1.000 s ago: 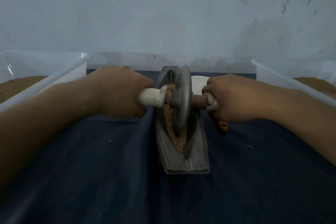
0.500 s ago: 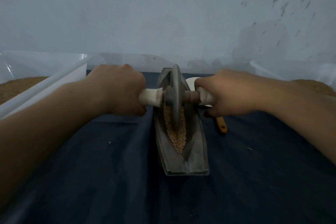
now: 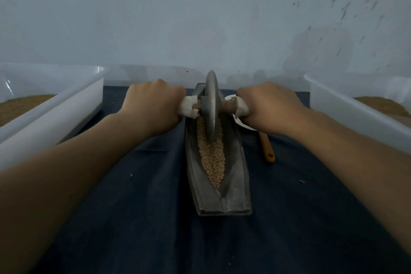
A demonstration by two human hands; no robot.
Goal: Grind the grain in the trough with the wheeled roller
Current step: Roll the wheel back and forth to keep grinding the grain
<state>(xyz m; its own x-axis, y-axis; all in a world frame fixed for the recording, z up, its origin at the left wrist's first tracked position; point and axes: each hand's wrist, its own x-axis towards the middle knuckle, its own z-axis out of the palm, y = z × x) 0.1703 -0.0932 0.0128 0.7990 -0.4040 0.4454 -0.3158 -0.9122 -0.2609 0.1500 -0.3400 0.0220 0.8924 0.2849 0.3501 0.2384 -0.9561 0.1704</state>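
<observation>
Dark cloth (image 3: 133, 218) covers the surface, probably to catch spill. A left bin (image 3: 66, 107) and a right bin (image 3: 333, 100) flank it, both holding brown meal. The trough (image 3: 235, 184) lies lengthwise at centre. The left hand (image 3: 153, 104) and right hand (image 3: 271, 107) each clench a wrapped axle end, keeping the roller (image 3: 211, 104) upright near the far end, its edge bedded in the grain (image 3: 212, 158) along the groove.

- Handle ends of the wheeled roller (image 3: 211, 104) are hidden inside the left hand (image 3: 153, 107) and right hand (image 3: 271, 109).
- The right hand covers most of a white dish (image 3: 243, 125) and the top of an orange tool (image 3: 266, 147).
- The left bin (image 3: 55, 109) and right bin (image 3: 347, 104) run off the edges.
</observation>
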